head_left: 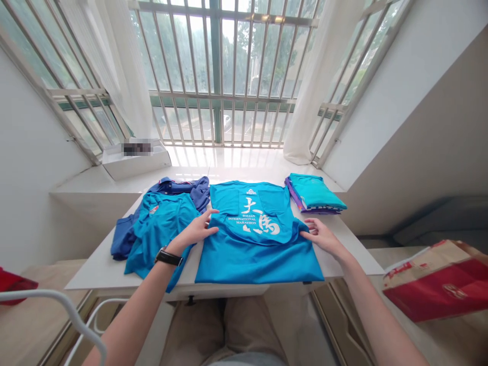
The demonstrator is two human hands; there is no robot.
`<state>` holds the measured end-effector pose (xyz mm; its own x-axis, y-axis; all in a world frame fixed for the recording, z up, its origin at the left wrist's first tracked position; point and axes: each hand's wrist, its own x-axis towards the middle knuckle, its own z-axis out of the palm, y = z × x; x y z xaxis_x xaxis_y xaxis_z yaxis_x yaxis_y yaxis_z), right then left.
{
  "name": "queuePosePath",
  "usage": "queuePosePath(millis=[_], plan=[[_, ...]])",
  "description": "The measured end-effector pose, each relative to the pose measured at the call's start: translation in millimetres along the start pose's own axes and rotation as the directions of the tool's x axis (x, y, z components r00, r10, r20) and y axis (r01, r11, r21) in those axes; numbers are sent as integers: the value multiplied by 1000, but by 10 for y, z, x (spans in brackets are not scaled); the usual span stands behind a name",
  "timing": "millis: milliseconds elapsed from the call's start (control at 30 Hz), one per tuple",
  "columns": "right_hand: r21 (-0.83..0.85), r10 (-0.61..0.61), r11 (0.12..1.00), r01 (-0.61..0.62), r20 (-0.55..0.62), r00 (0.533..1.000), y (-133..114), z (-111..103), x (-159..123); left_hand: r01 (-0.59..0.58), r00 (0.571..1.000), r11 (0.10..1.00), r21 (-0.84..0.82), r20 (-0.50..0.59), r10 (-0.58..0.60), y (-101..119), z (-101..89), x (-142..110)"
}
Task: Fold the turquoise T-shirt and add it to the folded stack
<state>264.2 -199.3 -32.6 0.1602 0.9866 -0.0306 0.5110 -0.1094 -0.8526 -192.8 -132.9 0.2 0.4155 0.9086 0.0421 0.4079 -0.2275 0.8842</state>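
A bright blue T-shirt (251,259) with white lettering lies spread on the white table in front of me, its sides tucked in and a loose crease running across its middle. At the left end of that crease, my left hand (196,231) has the shirt's edge between thumb and fingers. My right hand (320,238) grips the opposite edge in the same way. Beside my left forearm lies another blue shirt (162,223), rumpled, on top of a dark blue collared shirt (124,236). A stack of folded shirts (316,190), turquoise on top and purple below, sits beyond my right hand.
The white table (93,267) stands against a window ledge (190,160). On the ledge is a white box (137,165), its contents blurred. Barred windows and white curtains (312,76) are behind. A red and tan bag (438,279) is at right, a white tubular frame (57,297) at lower left.
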Motion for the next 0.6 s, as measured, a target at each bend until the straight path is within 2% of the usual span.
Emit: queuePosePath(millis=[133,300,500,567,600], plan=[[-150,-83,983,102,131,988,-146,-79,85,-85,984,989,121,166,65,63,-103,115],[-366,-189,879,306,321,928,-400,-103,226,-183,964,942,279,237,118,70,-108,233],[-638,-123,615,464,503,855,-717,-44,248,-261,949,873,412,274,154,-6,-59,269],[-663,-90,578,476,528,844,-826,-93,186,-252,954,866,432,264,146,20,-59,223],[-644,-84,595,481,545,834,-881,-136,145,-247,955,871,424,260,144,52,-68,187]])
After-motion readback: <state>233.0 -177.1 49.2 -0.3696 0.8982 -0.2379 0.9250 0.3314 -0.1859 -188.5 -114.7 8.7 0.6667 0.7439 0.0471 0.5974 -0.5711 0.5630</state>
